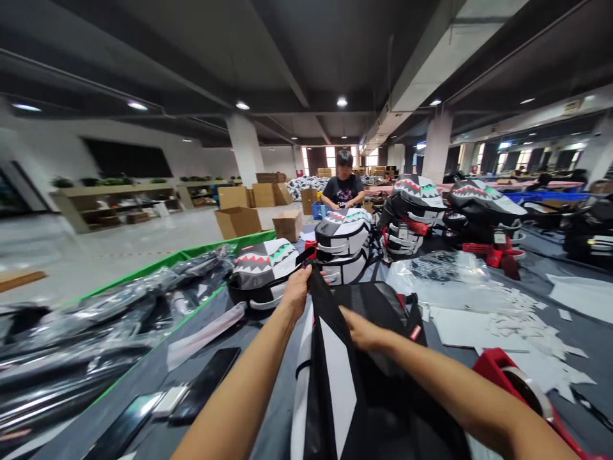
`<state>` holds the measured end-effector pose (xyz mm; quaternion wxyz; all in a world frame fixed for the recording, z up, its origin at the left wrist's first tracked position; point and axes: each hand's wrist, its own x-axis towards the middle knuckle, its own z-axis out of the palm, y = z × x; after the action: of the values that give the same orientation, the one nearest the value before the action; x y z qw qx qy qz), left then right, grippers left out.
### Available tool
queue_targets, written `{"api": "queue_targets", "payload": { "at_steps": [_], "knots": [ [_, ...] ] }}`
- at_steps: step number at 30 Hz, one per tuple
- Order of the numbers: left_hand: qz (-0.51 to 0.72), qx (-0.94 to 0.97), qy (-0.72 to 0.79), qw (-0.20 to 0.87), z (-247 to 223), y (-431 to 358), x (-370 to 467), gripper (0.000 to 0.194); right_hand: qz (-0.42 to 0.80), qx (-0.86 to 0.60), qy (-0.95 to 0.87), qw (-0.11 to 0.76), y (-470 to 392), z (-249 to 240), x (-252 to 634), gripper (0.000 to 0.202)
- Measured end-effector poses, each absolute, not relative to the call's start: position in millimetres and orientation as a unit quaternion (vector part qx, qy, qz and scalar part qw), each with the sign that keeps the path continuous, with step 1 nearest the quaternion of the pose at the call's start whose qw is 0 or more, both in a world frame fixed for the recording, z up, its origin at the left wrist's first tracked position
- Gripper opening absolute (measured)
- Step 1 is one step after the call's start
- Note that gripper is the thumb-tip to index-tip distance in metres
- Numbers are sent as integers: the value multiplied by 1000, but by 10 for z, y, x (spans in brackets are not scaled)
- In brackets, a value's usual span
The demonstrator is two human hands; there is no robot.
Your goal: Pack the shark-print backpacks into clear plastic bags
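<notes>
A black backpack (383, 396) with a white-patterned strap (338, 377) lies on the grey table in front of me. My left hand (297, 291) is closed round the upper end of that strap, at the backpack's far edge. To its right, my right hand (361, 329) reaches in behind the strap, over the black panel; its fingertips are hidden there, so what they hold cannot be made out. Just beyond my left hand sits a grey and white backpack (263, 268) with a red and green tooth pattern.
More backpacks (342, 239) are stacked ahead, with a person (343, 182) behind them. Plastic-wrapped goods (105, 345) lie at the left. Two phones (205, 386) rest near my left arm. Paper scraps (522, 326) and a red tape dispenser (495, 364) are at the right.
</notes>
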<state>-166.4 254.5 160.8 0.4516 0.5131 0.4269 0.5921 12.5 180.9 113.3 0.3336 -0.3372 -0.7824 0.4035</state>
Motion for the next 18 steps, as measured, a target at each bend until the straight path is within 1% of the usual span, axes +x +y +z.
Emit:
{"api": "queue_targets", "payload": {
  "at_steps": [2, 4, 5, 6, 7, 8, 10, 11, 12, 13, 14, 16, 18],
  "knots": [
    [560, 535, 464, 431, 1400, 2611, -1414, 51, 488, -333, -764, 260, 1356, 1001, 330, 10],
    [538, 553, 507, 385, 1166, 2627, -1208, 43, 509, -335, -779, 148, 968, 1029, 563, 5],
    [530, 560, 526, 358, 1058, 2622, -1131, 41, 515, -331, -784, 104, 831, 1093, 695, 8],
    [525, 568, 542, 330, 967, 2611, -1073, 39, 511, -333, -788, 83, 746, 1176, 839, 12],
    [520, 576, 554, 302, 899, 2596, -1032, 35, 493, -349, -791, 95, 721, 1264, 994, 16],
    [516, 584, 563, 275, 859, 2581, -1007, 28, 456, -384, -792, 135, 755, 1342, 1157, 18],
    [516, 594, 575, 225, 861, 2549, -976, 7, 332, -509, -751, 259, 982, 1427, 1487, 24],
    [518, 599, 578, 196, 897, 2534, -954, 16, 266, -578, -709, 305, 1153, 1424, 1640, 27],
    [514, 614, 578, 161, 946, 2519, -916, 31, 222, -639, -660, 326, 1342, 1392, 1773, 30],
    [494, 645, 570, 124, 1001, 2505, -855, 41, 205, -687, -614, 330, 1536, 1339, 1879, 32],
    [458, 690, 553, 92, 1053, 2495, -770, 44, 203, -722, -575, 326, 1722, 1279, 1953, 34],
    [356, 790, 495, 64, 1122, 2490, -533, 37, 214, -753, -537, 314, 2035, 1182, 2005, 38],
    [269, 855, 434, 90, 1120, 2511, -257, 28, 201, -758, -532, 320, 2242, 1178, 1957, 36]
  ]
}}
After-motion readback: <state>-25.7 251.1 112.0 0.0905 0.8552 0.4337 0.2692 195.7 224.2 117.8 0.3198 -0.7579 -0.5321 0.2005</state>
